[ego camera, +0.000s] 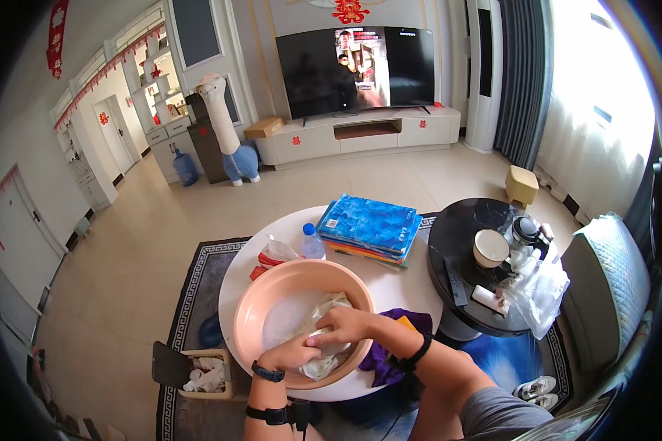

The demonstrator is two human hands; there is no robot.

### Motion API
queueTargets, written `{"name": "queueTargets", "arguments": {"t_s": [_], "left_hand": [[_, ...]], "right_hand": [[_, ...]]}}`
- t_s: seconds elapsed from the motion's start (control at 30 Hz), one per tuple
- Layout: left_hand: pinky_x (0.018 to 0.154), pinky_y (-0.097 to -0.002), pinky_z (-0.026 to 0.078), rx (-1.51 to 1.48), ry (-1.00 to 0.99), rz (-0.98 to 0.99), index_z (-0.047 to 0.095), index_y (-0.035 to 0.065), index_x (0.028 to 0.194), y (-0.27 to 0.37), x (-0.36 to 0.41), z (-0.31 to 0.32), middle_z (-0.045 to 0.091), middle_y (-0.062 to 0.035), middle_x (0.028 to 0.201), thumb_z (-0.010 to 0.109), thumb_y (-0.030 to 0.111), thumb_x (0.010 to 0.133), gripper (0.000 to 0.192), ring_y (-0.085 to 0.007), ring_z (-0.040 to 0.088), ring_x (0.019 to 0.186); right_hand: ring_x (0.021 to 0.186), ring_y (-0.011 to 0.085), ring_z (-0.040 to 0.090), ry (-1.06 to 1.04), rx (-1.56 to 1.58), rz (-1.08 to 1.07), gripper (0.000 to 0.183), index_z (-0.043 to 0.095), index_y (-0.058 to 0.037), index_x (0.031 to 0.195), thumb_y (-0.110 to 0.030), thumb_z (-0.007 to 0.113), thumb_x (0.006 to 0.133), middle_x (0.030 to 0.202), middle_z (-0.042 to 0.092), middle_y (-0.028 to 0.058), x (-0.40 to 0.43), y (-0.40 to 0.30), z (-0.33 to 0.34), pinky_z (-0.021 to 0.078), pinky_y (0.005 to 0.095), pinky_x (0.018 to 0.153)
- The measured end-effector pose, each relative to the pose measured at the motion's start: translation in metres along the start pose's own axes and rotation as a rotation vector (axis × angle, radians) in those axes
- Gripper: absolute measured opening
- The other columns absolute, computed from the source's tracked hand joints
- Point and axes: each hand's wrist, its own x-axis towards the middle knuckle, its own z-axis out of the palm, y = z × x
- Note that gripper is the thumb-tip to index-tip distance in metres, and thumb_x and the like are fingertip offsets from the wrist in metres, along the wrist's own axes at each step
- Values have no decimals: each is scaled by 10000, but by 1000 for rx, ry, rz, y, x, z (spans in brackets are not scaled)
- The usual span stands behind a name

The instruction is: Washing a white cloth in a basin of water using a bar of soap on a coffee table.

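Note:
A large peach plastic basin stands on the round white table, with whitish, cloudy liquid inside. Pale wet cloth lies bunched in its right half. Both of my hands are in the basin over this cloth, their fingers meeting. My left hand reaches in from the near rim, its fingertips partly hidden by the other hand. My right hand comes in over the right rim, with its fingers curled on the cloth. Beside the basin, at its right, lies a purple cloth with a yellow patch.
Behind the basin are a stack of books, a plastic bottle and a tissue pack. A black side table at right holds a bowl, a kettle and plastic bags. An open waste bin stands lower left.

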Motion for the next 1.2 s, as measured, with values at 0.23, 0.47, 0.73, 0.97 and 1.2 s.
{"name": "queueTargets", "arguments": {"t_s": [0.23, 0.47, 0.73, 0.97, 1.2], "left_hand": [[785, -293, 494, 79, 488, -41, 658, -66, 1063, -26, 13, -6, 685, -82, 913, 454, 7, 849, 304, -148, 624, 849], [615, -375, 441, 123, 860, 163, 577, -32, 823, 8, 19, 3, 569, -182, 683, 455, 200, 957, 294, -234, 570, 634], [560, -309, 365, 41, 1163, 399, 483, -11, 735, 11, 12, -10, 428, -42, 614, 465, 212, 1015, 358, -118, 384, 599], [508, -267, 309, -179, 1142, 344, 464, 28, 666, 2, 4, -24, 387, 50, 589, 570, 239, 977, 390, -58, 329, 559], [570, -229, 374, -93, 885, 251, 594, 4, 725, 3, -8, -22, 557, 26, 687, 699, 215, 891, 288, -42, 437, 629]], "right_hand": [[608, 323, 606, 473, -97, -85, 335, 698, 10, 765, -318, 740, 819, 649, 615, 195, -19, -11, -32, 484, 392, 597], [602, 310, 632, 794, 150, -23, 276, 700, 42, 892, -226, 729, 834, 732, 663, 211, -27, -60, -43, 496, 356, 573], [650, 335, 639, 639, -195, 94, 335, 695, 20, 923, -307, 705, 854, 740, 663, 196, -34, -16, -48, 510, 381, 631], [869, 287, 659, 137, 14, 199, 440, 681, 21, 1053, -384, 663, 880, 939, 690, 210, -37, 24, -51, 503, 378, 804], [916, 108, 576, 239, 595, 152, 453, 608, 21, 1216, -364, 556, 983, 1008, 662, 41, -43, 45, -52, 473, 283, 828]]}}
